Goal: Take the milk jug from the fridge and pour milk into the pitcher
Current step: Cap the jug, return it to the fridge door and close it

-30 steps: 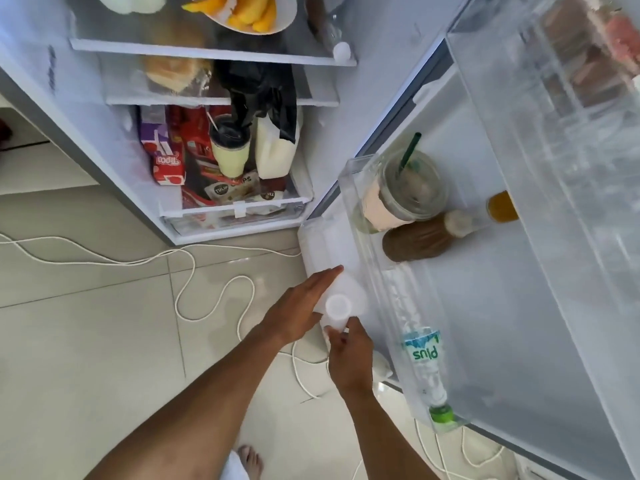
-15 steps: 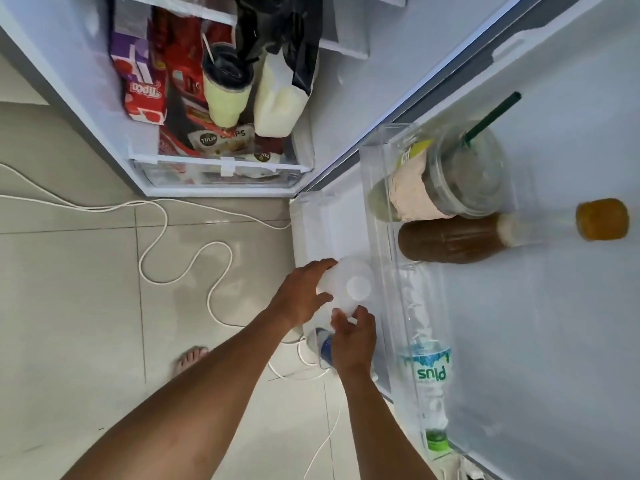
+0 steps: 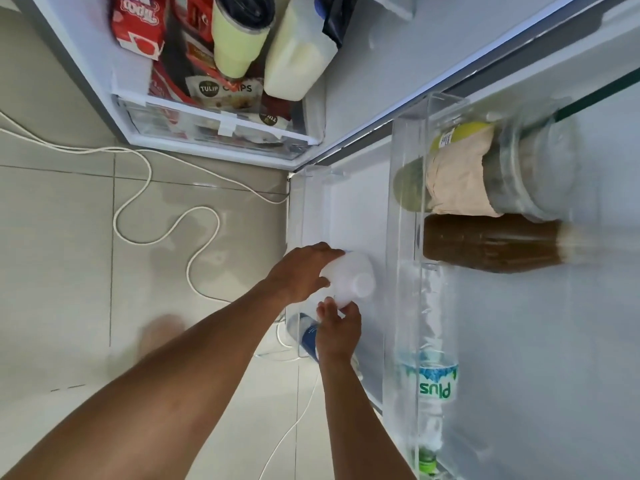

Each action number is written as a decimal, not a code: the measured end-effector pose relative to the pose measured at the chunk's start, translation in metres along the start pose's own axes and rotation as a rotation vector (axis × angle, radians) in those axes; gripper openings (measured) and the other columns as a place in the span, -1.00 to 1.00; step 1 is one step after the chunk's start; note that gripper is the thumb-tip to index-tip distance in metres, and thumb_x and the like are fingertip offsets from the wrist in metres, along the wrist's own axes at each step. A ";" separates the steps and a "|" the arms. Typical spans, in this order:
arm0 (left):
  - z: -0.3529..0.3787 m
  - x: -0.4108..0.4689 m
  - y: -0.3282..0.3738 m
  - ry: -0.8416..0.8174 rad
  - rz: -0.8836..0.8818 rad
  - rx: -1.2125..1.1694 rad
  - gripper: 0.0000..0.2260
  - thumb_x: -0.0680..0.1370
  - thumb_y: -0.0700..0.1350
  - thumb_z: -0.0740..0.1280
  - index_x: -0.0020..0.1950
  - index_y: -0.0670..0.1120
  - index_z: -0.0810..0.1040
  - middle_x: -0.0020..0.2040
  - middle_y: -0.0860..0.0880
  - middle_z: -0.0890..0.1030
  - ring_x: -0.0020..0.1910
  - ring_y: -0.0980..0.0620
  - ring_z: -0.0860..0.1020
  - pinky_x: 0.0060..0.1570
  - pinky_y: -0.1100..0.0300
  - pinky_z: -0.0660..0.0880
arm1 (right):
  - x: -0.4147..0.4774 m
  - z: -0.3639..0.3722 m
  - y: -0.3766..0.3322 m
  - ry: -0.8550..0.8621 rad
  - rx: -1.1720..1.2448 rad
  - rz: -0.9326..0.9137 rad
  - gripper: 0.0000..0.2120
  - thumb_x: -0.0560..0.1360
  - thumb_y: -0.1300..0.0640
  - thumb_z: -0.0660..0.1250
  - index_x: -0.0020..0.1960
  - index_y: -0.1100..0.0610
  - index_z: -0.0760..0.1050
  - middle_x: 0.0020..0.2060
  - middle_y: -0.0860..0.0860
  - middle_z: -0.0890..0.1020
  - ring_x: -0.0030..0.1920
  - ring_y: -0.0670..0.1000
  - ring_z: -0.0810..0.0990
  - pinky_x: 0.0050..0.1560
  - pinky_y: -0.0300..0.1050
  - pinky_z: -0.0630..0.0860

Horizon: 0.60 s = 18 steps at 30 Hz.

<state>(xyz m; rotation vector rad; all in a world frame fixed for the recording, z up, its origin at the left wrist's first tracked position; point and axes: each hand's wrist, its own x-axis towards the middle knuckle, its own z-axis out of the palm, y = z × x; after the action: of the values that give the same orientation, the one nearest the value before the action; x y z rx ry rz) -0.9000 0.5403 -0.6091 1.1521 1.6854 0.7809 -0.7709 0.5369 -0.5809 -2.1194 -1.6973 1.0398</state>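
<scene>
We hold the milk jug (image 3: pixel 349 275) in the lower door shelf (image 3: pixel 311 209), left hand (image 3: pixel 301 271) around its body, right hand (image 3: pixel 337 327) under its neck; it looks heavy and slippery.

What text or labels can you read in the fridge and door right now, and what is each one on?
"Plus": water bottle label, lowest in the door shelf.
"TULIP" and "CHIPS", partly hidden by the pale yellow cup: snack bag in the fridge drawer.
"TULIP" again, small: round logo on a second pack.
"Tipco"-like script, inverted, uncertain: red carton.
White sticker on green lid: too blurred.
Blue bottle label by the right hand: unreadable.
</scene>
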 end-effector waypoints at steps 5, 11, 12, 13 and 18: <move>0.006 0.001 -0.010 0.024 0.045 -0.025 -0.44 0.55 -0.13 0.42 0.53 0.08 0.35 0.36 0.00 0.49 0.28 -0.07 0.49 0.25 0.13 0.42 | 0.004 0.008 0.008 0.029 0.071 0.051 -0.93 0.55 0.15 0.34 -0.08 0.10 0.46 -0.09 0.15 0.63 -0.19 -0.01 0.69 0.00 -0.08 0.63; 0.014 0.002 -0.010 0.039 0.067 -0.005 -0.46 0.56 -0.06 0.43 0.51 0.11 0.36 0.38 0.03 0.49 0.31 -0.05 0.47 0.29 0.04 0.45 | 0.005 0.009 0.010 0.114 0.084 0.082 -0.82 0.58 0.15 0.30 0.11 0.24 0.47 -0.08 0.05 0.62 -0.33 -0.16 0.62 -0.18 -0.43 0.53; 0.015 0.001 -0.011 0.046 0.067 -0.002 -0.46 0.56 -0.05 0.42 0.52 0.12 0.35 0.38 0.03 0.48 0.31 -0.04 0.46 0.28 0.03 0.46 | 0.004 0.011 0.009 0.119 0.089 0.089 -0.87 0.58 0.14 0.29 0.07 0.19 0.47 -0.10 0.03 0.62 -0.34 -0.17 0.62 -0.17 -0.40 0.54; 0.014 0.000 -0.011 0.051 0.069 -0.001 -0.46 0.57 -0.05 0.41 0.52 0.13 0.34 0.39 0.04 0.48 0.32 -0.03 0.46 0.27 0.03 0.47 | 0.003 0.012 0.008 0.120 0.100 0.103 -0.91 0.58 0.14 0.29 0.04 0.16 0.46 -0.12 0.02 0.63 -0.34 -0.17 0.63 -0.13 -0.35 0.57; 0.010 -0.006 -0.010 0.049 0.049 0.047 -0.48 0.59 -0.06 0.37 0.53 0.05 0.31 0.43 0.02 0.42 0.30 -0.04 0.49 0.19 0.07 0.49 | -0.001 0.013 -0.001 0.100 0.089 0.219 -0.85 0.58 0.12 0.29 0.08 0.19 0.44 -0.16 0.03 0.59 -0.20 -0.02 0.60 0.02 -0.06 0.57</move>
<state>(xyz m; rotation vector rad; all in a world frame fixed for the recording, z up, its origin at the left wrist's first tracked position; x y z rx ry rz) -0.8931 0.5314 -0.6196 1.2195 1.7292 0.8100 -0.7805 0.5336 -0.5896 -2.2955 -1.3718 1.0256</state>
